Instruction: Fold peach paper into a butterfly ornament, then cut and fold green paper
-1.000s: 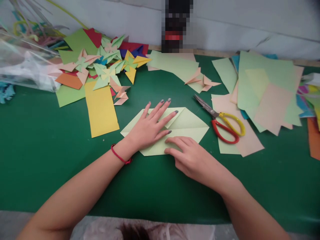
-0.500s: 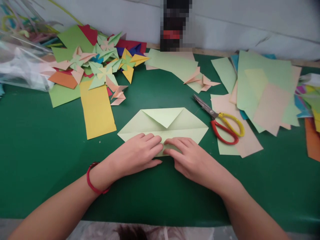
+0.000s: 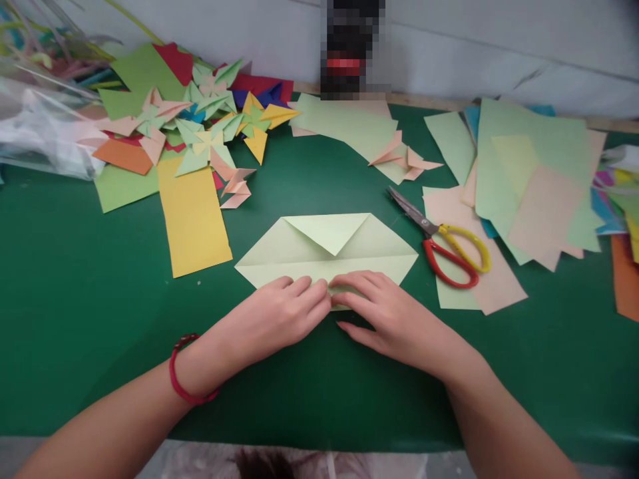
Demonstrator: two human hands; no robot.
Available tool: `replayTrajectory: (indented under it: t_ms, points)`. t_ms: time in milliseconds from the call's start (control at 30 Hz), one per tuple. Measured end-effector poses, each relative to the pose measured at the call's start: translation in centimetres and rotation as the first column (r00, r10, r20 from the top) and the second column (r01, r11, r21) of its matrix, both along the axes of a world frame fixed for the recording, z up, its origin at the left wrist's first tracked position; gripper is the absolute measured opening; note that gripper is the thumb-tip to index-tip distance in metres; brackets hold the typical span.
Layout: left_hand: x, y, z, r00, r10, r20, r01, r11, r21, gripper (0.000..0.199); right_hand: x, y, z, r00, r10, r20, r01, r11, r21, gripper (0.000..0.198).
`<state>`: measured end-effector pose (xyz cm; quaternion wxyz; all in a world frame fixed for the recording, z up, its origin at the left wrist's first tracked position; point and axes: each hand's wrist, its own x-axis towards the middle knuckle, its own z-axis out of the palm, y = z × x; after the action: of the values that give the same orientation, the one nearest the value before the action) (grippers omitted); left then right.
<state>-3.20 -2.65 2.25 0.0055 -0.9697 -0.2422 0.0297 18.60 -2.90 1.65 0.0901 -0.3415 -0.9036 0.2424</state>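
A light green sheet of paper [image 3: 279,246] lies on the table in front of me, with a crease across its middle. Its far edge is folded down into a triangular flap [image 3: 329,229]. My left hand [image 3: 287,309] is closed over the sheet's near edge, fingers together and bent, thumb hidden beneath. Beside it, my right hand [image 3: 379,313] rests curved fingertips on the same near part, fingers parted and thumb apart from the paper. The fingertips of both hands almost meet. The near flap is mostly covered by the hands.
To the right lie scissors [image 3: 432,233] with red and yellow handles on pale sheets [image 3: 499,286]. Further right is a paper stack [image 3: 529,146]. Folded paper flowers [image 3: 210,143] and a yellow sheet [image 3: 194,219] lie left, near a clear plastic bag [image 3: 44,126].
My left hand has shifted slightly toward me and right, its thumb tucking out of sight. My right thumb has moved away from the fingers. The sheet keeps its shape.
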Motion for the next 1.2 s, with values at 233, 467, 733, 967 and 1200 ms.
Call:
replayTrajectory:
  t_ms: [233, 467, 733, 967, 1200]
  points:
    - [0.3, 0.1, -0.6, 0.99, 0.082, 0.117, -0.083, 0.997, 0.001, 0.02, 0.3, 0.0, -0.1, 0.998, -0.046, -0.038, 0.046, 0.999, 0.003, 0.025]
    - [-0.3, 0.6, -1.2, 0.925, 0.281, 0.255, -0.217, 0.944, -0.25, 0.022, 1.4, 0.5, 0.1, 0.97, -0.212, -0.118, 0.196, 0.971, -0.137, 0.014]
    - [-0.4, 1.7, -2.5, 0.775, 0.531, 0.342, -0.325, 0.799, -0.505, 0.019, 1.0, 1.2, -1.2, 0.876, -0.464, -0.133, 0.437, 0.879, -0.193, 0.012]
    - [-0.3, 1.9, -2.8, 0.728, 0.596, 0.341, -0.378, 0.762, -0.525, 0.017, 0.5, 1.2, -2.3, 0.801, -0.578, -0.153, 0.563, 0.815, -0.135, 0.017]
    - [0.3, 1.6, -2.8, 0.714, 0.628, 0.31, -0.461, 0.755, -0.466, 0.012, 0.0, 0.9, -2.5, 0.805, -0.574, -0.148, 0.582, 0.813, 0.015, 0.015]
